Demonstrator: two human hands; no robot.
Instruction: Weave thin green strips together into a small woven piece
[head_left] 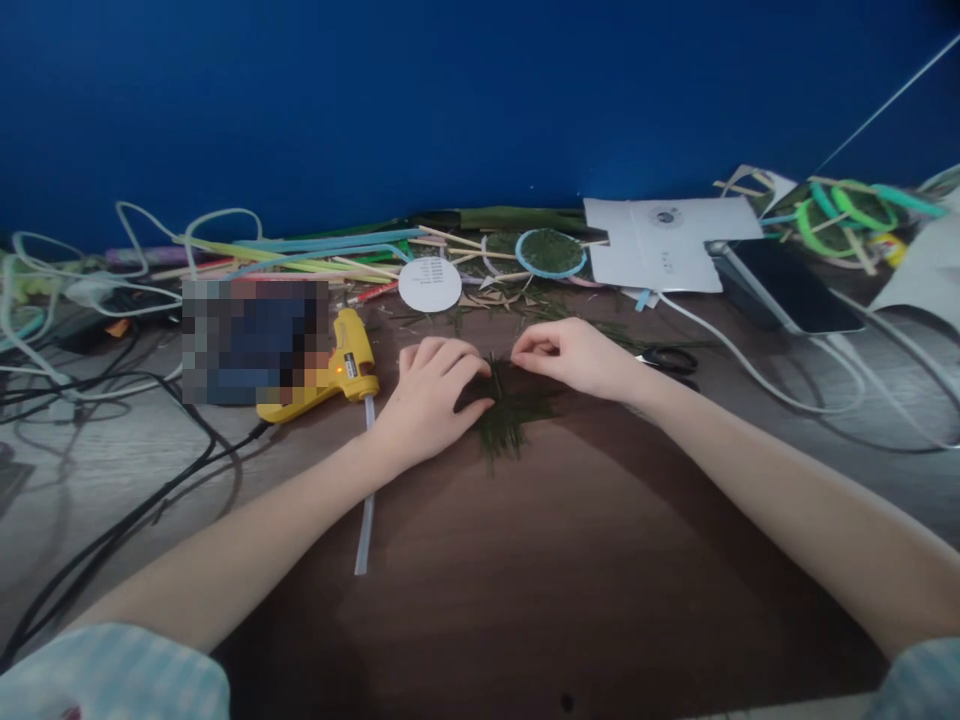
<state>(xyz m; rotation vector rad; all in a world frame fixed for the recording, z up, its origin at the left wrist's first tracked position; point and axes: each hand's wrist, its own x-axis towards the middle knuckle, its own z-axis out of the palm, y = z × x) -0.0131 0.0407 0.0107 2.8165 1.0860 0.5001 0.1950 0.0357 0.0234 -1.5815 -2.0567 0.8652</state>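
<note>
Dark green needles, a loose sprig [504,425] of them, lie right at the centre of the action, flat on the brown tabletop [555,590] between two bare hands. On the left side, the left hand [435,395] rests low, fingers curved, thumb and forefinger apart with their tips at the sprig's edge; that looks like a steadying brace, keeping light stuff from sliding. Across from it, the right hand [574,352] is in a fine pinch, thumb meeting forefinger just beside the stem end, a grip that suits slender pieces. Whether a needle sits between those fingertips, I cannot tell!

Just beyond the left wrist lies the yellow hot-glue gun [355,345], on its side, a small orange light glowing, presumably parked there for easy reach. Its clear glue stick [365,530] sticks out toward the near edge, passing by the left wrist. Over by the right forearm, dark-handled scissors [670,360] lie flat, close by yet clear of the sprig.

Look to the back: a round white printed card [430,285], then a blue-rimmed disc [551,252] packed with green, both lying among wooden sticks and clippings, seemingly pushed back to free working room. Further right, a smartphone [795,285] sits propped at a slant beside a white sheet [667,240].
</note>
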